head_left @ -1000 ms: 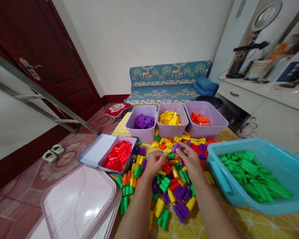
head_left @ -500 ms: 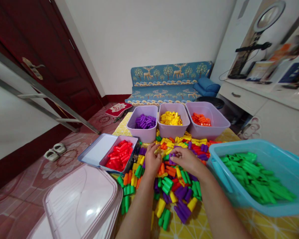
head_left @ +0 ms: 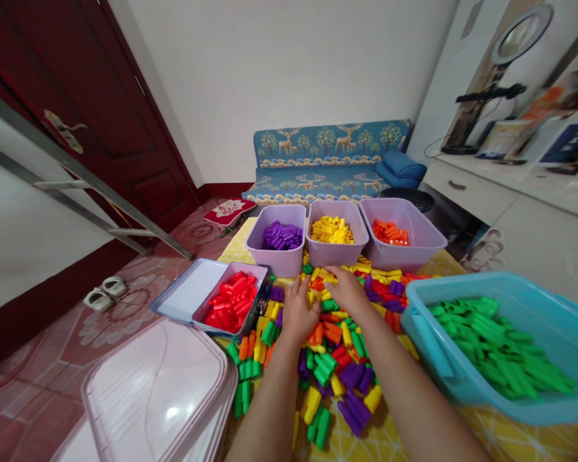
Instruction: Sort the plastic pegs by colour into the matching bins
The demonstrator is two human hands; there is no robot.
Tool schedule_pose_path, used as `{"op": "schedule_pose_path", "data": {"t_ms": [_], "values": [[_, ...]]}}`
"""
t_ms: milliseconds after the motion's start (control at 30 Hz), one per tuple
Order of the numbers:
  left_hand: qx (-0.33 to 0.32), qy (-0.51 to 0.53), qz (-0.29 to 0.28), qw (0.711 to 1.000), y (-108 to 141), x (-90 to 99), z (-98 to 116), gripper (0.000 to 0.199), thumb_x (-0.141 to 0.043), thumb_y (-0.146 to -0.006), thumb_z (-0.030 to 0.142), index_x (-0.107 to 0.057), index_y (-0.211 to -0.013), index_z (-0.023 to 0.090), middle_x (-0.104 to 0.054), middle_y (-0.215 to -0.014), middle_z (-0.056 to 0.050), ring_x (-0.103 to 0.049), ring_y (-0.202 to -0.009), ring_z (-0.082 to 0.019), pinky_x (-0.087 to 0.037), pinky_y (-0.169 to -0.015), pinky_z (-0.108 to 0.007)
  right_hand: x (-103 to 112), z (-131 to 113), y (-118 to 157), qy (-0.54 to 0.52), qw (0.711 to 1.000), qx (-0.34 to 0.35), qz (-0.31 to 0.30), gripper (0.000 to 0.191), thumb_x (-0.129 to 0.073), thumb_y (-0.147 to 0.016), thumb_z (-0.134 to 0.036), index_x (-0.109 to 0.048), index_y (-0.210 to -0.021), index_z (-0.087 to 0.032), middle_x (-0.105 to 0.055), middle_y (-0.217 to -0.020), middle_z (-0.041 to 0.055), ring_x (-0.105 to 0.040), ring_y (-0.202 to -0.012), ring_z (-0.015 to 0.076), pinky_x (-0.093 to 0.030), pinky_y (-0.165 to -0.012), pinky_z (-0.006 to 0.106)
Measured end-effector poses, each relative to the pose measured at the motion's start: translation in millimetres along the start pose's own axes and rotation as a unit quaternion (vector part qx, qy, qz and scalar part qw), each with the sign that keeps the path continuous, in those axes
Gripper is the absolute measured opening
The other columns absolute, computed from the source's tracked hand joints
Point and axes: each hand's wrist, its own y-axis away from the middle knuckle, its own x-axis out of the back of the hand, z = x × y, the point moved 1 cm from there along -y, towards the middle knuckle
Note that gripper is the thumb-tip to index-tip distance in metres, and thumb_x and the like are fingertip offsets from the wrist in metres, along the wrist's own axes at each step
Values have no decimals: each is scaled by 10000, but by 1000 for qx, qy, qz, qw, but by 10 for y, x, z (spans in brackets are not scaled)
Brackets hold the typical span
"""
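Observation:
Both my hands are over a pile of loose plastic tube-shaped pieces (head_left: 332,333) in green, yellow, orange, purple and red. My left hand (head_left: 299,313) lies low on the left of the pile, fingers stretched forward and thumb apart, with no piece visible in it. Close by on its right, my right hand (head_left: 349,294) reaches among yellow and orange pieces. Its fingers are apart from the thumb, and I see nothing held. The hands cover part of the pile. Behind them stand lilac bins of purple pieces (head_left: 282,236), yellow pieces (head_left: 331,230) and orange pieces (head_left: 389,232).
To the left, an open tin (head_left: 264,289) holds red pieces (head_left: 232,301). Pale lids (head_left: 158,385) lie stacked at the front left. A turquoise tub (head_left: 433,350) with green pieces (head_left: 501,346) stands on the right. Past the table is a blue sofa (head_left: 318,173).
My right hand has moved a little left and forward, away from a purple piece at its fingertips. My left hand's fingers have straightened and lowered onto the pile.

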Motion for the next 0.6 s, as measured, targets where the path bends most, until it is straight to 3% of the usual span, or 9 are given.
{"op": "schedule_pose_path", "data": {"t_ms": [100, 200, 367, 467, 533, 600], "values": [[-5, -21, -23, 1000, -5, 24, 37, 639, -567, -713, 172, -473, -1344, 145, -474, -1385, -161, -398, -1303, -299, -299, -1102, -465, -126, 123, 54, 26, 999, 2, -35, 528, -575, -679, -40, -624, -1185, -186, -596, -1266, 127, -549, -1170, 273, -387, -1019, 411], [-13, -11, -36, 999, -9, 51, 69, 638, -586, -693, 179, -500, -1324, 143, -508, -1351, -155, -436, -1264, -302, -334, -1076, -457, -186, 135, 114, 17, 997, 9, -81, 565, -567, -654, -25, -620, -1193, -187, -599, -1258, 117, -553, -1164, 257, -390, -1015, 393], [-16, 97, -49, 994, 3, 64, 88, 432, -564, -795, 303, -615, -1198, 157, -646, -1184, -112, -576, -1107, -252, -432, -978, -380, -134, 66, 308, -168, 979, 21, -114, 405, -564, -702, -111, -652, -1091, -177, -679, -1112, 79, -616, -1049, 222, -456, -937, 365], [5, 164, -56, 985, 17, 75, 99, 418, -492, -865, 441, -670, -1101, 145, -720, -933, -86, -655, -856, -210, -500, -781, -307, 3, 60, 478, -228, 970, -12, -85, 319, -588, -762, -256, -647, -1065, -177, -704, -980, 69, -660, -890, 210, -518, -808, 346], [14, 191, -46, 981, 23, 89, 110, 448, -442, -890, 475, -694, -1022, 129, -703, -738, -52, -643, -699, -176, -487, -677, -268, 124, 91, 592, -168, 985, -40, -21, 340, -597, -782, -362, -650, -1060, -174, -700, -978, 89, -655, -896, 233, -514, -819, 376], [18, 198, -24, 980, 24, 101, 116, 463, -425, -898, 485, -706, -953, 122, -675, -650, -31, -622, -639, -160, -470, -643, -253, 228, 137, 701, -50, 996, -41, 61, 387, -579, -802, -417, -652, -1083, -161, -664, -1100, 136, -608, -1031, 288, -458, -919, 442]]}}
